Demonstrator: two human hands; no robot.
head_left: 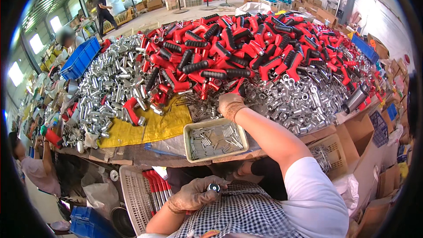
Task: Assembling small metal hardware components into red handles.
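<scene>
My left hand [196, 195], in a brown-grey work glove, is closed near my checked apron. It grips a cylindrical part [214, 187] seen end-on, with a metal rim and a dark centre; the glove covers the rest of it. My right hand [231, 105], also gloved, reaches forward to a heap of small dark spring-like pieces [200, 107]. Its fingertips are hidden at the heap, just below a red and black handle [239, 88]. Close in front of that hand's wrist sits a cream tray [188, 143] holding several short metal pins [216, 140].
Red and black handles [229, 44] form a large heap, with metal sleeves [105, 79] left and metal fittings [299, 101] right. A yellow sheet [152, 128] lies in front. A basket [134, 198] with red-handled rods stands below left. Another person [42, 172] works at far left.
</scene>
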